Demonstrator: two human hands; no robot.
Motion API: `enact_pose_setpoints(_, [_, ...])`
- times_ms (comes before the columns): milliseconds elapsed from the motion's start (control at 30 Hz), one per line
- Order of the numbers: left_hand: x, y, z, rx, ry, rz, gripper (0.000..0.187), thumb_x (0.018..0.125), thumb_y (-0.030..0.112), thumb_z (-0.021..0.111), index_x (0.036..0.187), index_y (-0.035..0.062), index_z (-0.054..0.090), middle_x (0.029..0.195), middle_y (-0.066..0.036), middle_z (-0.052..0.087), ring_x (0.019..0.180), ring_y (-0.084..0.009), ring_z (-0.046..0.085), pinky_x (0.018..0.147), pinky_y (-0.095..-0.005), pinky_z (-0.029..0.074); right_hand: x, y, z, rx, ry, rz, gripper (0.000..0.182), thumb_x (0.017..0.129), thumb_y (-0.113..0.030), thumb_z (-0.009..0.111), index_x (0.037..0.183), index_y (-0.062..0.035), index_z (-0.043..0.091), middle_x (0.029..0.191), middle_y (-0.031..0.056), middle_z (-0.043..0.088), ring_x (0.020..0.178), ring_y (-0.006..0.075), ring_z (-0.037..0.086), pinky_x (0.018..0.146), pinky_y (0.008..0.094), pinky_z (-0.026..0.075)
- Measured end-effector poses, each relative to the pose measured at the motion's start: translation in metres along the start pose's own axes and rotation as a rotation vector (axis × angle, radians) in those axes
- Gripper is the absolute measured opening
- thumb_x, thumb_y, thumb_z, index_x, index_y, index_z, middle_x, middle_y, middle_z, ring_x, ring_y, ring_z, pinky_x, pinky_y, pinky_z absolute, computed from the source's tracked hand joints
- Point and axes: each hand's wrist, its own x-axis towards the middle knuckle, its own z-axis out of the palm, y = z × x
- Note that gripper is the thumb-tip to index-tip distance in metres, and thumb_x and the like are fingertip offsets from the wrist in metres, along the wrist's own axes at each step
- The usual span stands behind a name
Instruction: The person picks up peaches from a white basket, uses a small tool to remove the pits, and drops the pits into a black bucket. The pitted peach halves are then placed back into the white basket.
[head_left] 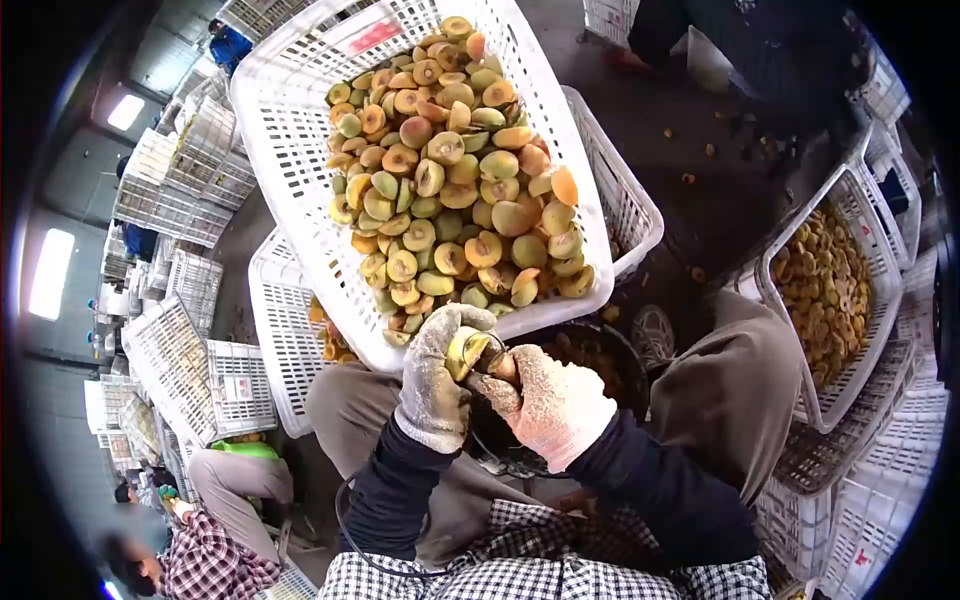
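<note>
My left hand (440, 375), in a dirty grey glove, is closed around a halved fruit (466, 354) with yellow flesh. Close against it on the right, my right hand (548, 400), in a pinkish dusty glove, is closed on a small tool whose end meets the fruit; the fingers hide most of the tool. Just beyond both hands a tilted white basket (290, 200) holds many green and orange fruit halves (460, 190). Below the hands, between the knees, stands a dark bucket (625, 375) with brownish pieces inside.
More white crates lie under the basket and at the left (275, 330). On the right, a crate (850, 400) holds fruit pieces. Another person in a checked shirt (215, 555) sits at lower left. Crate stacks (185, 180) rise at upper left; fruit bits dot the dark floor (680, 215).
</note>
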Motion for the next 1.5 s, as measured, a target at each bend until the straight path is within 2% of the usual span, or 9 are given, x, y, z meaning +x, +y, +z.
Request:
enact_pose_setpoints(133, [-0.001,0.001,-0.003,-0.123,-0.028,-0.068,0.039,0.097,0.035,0.036,0.094,0.0017,0.056,0.08,-0.004,0.059,0.074,-0.0105,0.056,0.069,-0.0242,0.046,0.001,0.0,-0.001,-0.037,-0.009,-0.033,0.028,0.082,-0.034,0.061,0.091,-0.0088,0.055,0.067,0.0112,0.062,0.058,0.0299,0.063,0.053,0.039,0.051])
enact_pose_setpoints(333, [-0.003,-0.004,-0.002,-0.125,-0.038,0.012,0.04,0.096,0.035,0.041,0.091,-0.0003,0.057,0.078,-0.007,0.059,0.069,-0.0128,0.058,0.067,-0.024,0.047,-0.002,0.006,0.006,-0.107,-0.029,-0.066,0.031,0.076,-0.031,0.068,0.09,-0.0077,0.054,0.062,0.0121,0.06,0.056,0.0291,0.062,0.051,0.0364,0.05])
enact_pose_setpoints(600, [-0.002,-0.016,0.001,-0.213,0.056,0.042,0.033,0.092,0.032,0.046,0.085,0.0011,0.055,0.077,-0.009,0.057,0.07,-0.0171,0.056,0.066,-0.0275,0.047,0.007,-0.004,0.011,0.189,-0.32,0.316,0.028,0.075,-0.02,0.062,0.096,-0.0032,0.054,0.075,0.0191,0.063,0.075,0.0388,0.062,0.066,0.0427,0.051])
enact_pose_setpoints(733, [-0.004,-0.014,0.006,-0.213,0.08,0.079,0.032,0.092,0.031,0.046,0.083,0.0013,0.054,0.075,-0.009,0.057,0.068,-0.017,0.056,0.063,-0.0278,0.046,0.008,-0.003,0.016,0.331,-0.372,0.305,0.027,0.076,-0.02,0.06,0.097,-0.0041,0.056,0.08,0.0191,0.064,0.079,0.0389,0.062,0.07,0.0413,0.05])
enact_pose_setpoints(800, [-0.003,-0.012,0.005,-0.234,0.075,0.083,0.032,0.092,0.03,0.045,0.083,0.0013,0.054,0.074,-0.009,0.057,0.068,-0.0168,0.056,0.063,-0.0275,0.046,0.008,-0.009,0.006,0.286,-0.38,0.317,0.027,0.076,-0.021,0.06,0.096,-0.004,0.056,0.08,0.0189,0.064,0.079,0.0386,0.062,0.07,0.0411,0.05])
enact_pose_setpoints(967, [0.006,0.003,-0.006,-0.085,-0.202,-0.008,0.033,0.09,0.029,0.048,0.08,-0.0008,0.057,0.073,-0.009,0.058,0.066,-0.0161,0.056,0.062,-0.0268,0.046,0.013,-0.009,-0.017,0.162,-0.508,0.279,0.025,0.082,-0.023,0.055,0.097,-0.0035,0.054,0.084,0.0211,0.063,0.082,0.0378,0.062,0.073,0.043,0.05])
enact_pose_setpoints(1233, [0.005,-0.002,-0.004,-0.026,-0.146,-0.047,0.033,0.087,0.027,0.05,0.078,-0.0023,0.06,0.072,-0.009,0.06,0.069,-0.0163,0.059,0.066,-0.0255,0.047,0.002,0.002,0.006,-0.055,-0.365,0.24,0.022,0.083,-0.025,0.055,0.093,-0.0056,0.052,0.073,0.0174,0.064,0.069,0.0365,0.063,0.063,0.0441,0.051])
enact_pose_setpoints(1333, [0.006,-0.005,-0.005,0.13,-0.09,-0.007,0.029,0.088,0.021,0.05,0.073,-0.0005,0.063,0.074,-0.006,0.062,0.069,-0.0108,0.056,0.065,-0.0236,0.043,0.001,0.002,0.011,-0.128,-0.346,0.281,0.021,0.083,-0.024,0.056,0.093,-0.0059,0.053,0.073,0.0175,0.064,0.071,0.0366,0.064,0.064,0.0444,0.051])
enact_pose_setpoints(1500, [0.013,-0.013,-0.008,0.18,-0.146,-0.027,0.033,0.09,0.026,0.049,0.077,-0.0009,0.062,0.075,-0.007,0.062,0.069,-0.011,0.056,0.065,-0.0231,0.043,0.006,-0.007,-0.004,0.002,-0.53,0.423,0.027,0.086,-0.027,0.05,0.099,-0.0042,0.054,0.085,0.0226,0.064,0.082,0.036,0.064,0.072,0.0433,0.051])
